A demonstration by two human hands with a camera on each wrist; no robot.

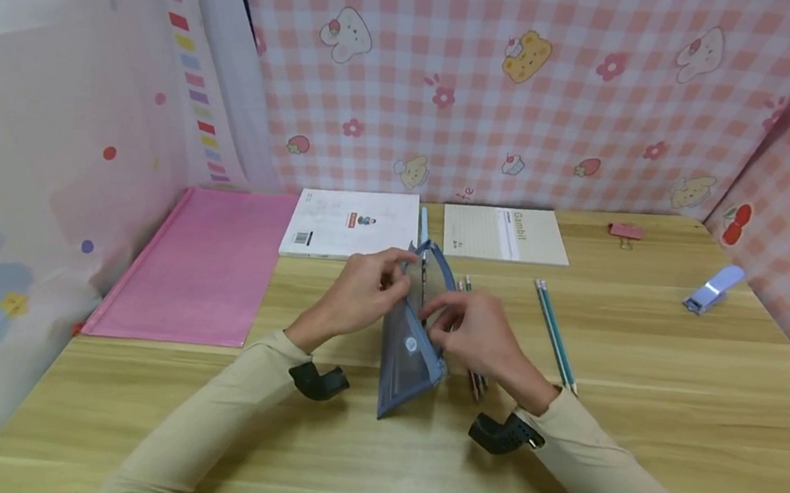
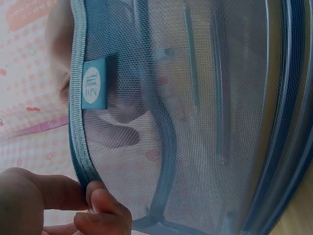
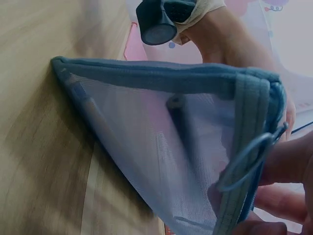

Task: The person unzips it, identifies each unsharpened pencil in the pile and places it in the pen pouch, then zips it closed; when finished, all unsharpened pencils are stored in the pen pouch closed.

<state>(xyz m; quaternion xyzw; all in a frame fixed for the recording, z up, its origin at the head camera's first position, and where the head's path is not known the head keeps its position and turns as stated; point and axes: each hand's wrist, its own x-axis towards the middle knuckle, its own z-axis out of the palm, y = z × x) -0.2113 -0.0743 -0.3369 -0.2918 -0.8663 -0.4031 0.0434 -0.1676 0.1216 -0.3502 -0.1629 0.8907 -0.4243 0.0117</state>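
Note:
A blue mesh pencil pouch [image 1: 407, 348] stands on its edge at the middle of the wooden table [image 1: 636, 432]. My left hand [image 1: 390, 276] grips its upper rim from the left. My right hand [image 1: 440, 317] pinches the rim from the right. In the left wrist view the pouch [image 2: 205, 122] fills the frame, and my fingers [image 2: 78, 203] pinch its bound edge below a small label [image 2: 94, 82]. In the right wrist view my fingers [image 3: 288, 169] hold the pouch [image 3: 156, 142] at its end by a ring pull [image 3: 248, 161]. Dark pens show dimly through the mesh.
Two teal pencils [image 1: 555, 336] lie right of my hands, and a few more [image 1: 477, 381] lie under my right wrist. A pink folder [image 1: 205, 267], a white book [image 1: 350, 223], a beige notebook [image 1: 505, 234], a pink clip [image 1: 626, 232] and a blue stapler [image 1: 713, 288] lie farther back. Patterned cloth walls surround the table.

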